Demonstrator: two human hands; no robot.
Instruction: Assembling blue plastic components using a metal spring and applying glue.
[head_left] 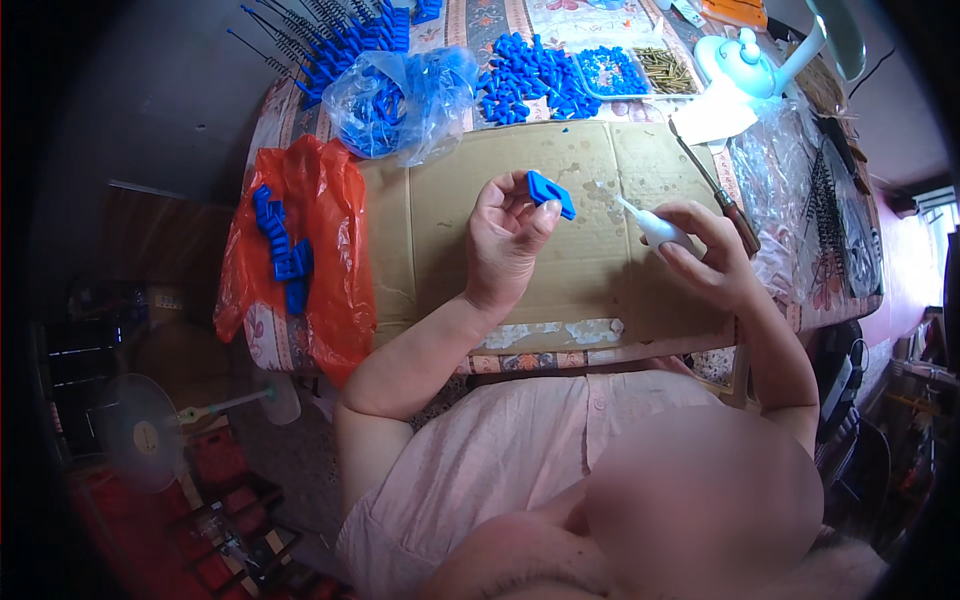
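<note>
Between the thumb and fingers of my left hand (505,240) is a small blue plastic part (551,194) with a hole in it, held up above the cardboard sheet (450,260). My right hand (712,255) is closed around a small white squeeze bottle (662,232). The bottle's thin nozzle points up and left toward the blue part, with a gap between them. Just right of the bottle, a screwdriver (735,215) with a brown handle lies near my right hand.
A red plastic bag (340,240) lies left with blue parts (285,250) on it. Along the back are a clear bag (400,100) of blue pieces, a heap of blue caps (530,75), a tray (612,97) with brass-coloured pins (668,70), and a white lamp (745,65). Blue parts with springs (350,50) stand back left.
</note>
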